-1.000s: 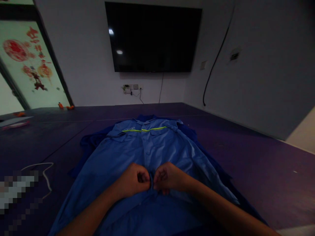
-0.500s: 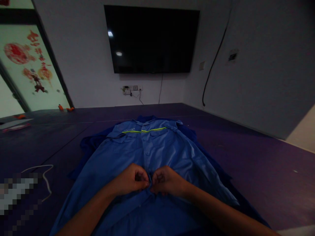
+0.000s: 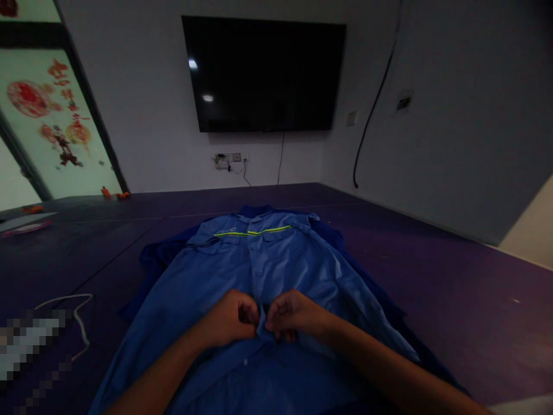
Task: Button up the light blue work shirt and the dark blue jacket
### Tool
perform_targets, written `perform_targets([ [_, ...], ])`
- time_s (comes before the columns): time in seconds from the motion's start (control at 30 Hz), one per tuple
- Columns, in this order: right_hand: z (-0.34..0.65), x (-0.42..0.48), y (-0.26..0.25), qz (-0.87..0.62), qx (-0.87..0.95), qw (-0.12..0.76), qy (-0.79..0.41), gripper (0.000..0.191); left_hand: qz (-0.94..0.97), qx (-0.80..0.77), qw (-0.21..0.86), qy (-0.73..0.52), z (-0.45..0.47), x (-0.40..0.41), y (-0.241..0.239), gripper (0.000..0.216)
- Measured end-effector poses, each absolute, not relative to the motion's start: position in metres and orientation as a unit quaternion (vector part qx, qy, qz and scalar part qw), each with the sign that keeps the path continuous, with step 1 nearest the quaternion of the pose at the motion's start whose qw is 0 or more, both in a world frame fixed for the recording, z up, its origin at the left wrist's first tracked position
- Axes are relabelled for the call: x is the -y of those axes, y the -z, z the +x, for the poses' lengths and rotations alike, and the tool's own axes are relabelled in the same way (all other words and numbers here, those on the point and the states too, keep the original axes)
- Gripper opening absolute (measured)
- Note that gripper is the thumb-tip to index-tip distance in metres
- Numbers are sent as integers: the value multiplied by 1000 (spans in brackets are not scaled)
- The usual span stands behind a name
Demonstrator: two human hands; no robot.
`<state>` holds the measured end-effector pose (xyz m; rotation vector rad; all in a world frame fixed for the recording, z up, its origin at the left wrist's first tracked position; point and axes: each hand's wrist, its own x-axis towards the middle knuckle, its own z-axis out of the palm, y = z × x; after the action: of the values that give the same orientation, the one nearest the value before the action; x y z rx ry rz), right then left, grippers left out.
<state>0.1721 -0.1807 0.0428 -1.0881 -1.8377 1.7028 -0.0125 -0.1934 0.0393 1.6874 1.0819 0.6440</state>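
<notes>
A blue work shirt with a yellow stripe across the chest lies spread out, its collar pointing away from me. Under it a darker blue garment sticks out at both sides. Low on the front opening, my left hand pinches one edge of the shirt. Close beside it, my right hand has its fingers closed at the same opening, on the other side of the raised fold. Buttons show along the front above my hands. Any button between my fingertips is hidden.
The purple surface stretches around the garments. A white cable and a blurred-out object lie at the left. A large TV hangs on the far wall, and a black cord hangs down the right wall.
My hands stay at the same spot on the shirt front. The fold between them stands up more, and my right fingers have shifted slightly. The view has tilted a little.
</notes>
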Motion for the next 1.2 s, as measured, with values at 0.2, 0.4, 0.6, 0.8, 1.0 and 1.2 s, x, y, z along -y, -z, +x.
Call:
perform_targets([
  [0.2, 174, 178, -38, -396, 667, 211, -595, 27, 697, -446, 490, -275, -12, 193, -38, 13],
  [0.4, 176, 175, -34, -409, 695, 211, -552, 27, 694, -445, 491, -282, -11, 194, -37, 10],
  [0.6, 175, 178, -39, -400, 708, 200, -547, 34, 693, -445, 490, -286, -10, 194, -37, 8],
  [0.8, 174, 178, -36, -410, 719, 199, -525, 25, 702, -455, 469, -282, -9, 195, -39, 8],
  [1.0, 172, 180, -30, -405, 758, 230, -456, 20, 713, -459, 448, -284, -10, 194, -39, 6],
  [1.2, 169, 183, -31, -421, 801, 242, -351, 15, 701, -458, 461, -293, -11, 192, -36, 5],
])
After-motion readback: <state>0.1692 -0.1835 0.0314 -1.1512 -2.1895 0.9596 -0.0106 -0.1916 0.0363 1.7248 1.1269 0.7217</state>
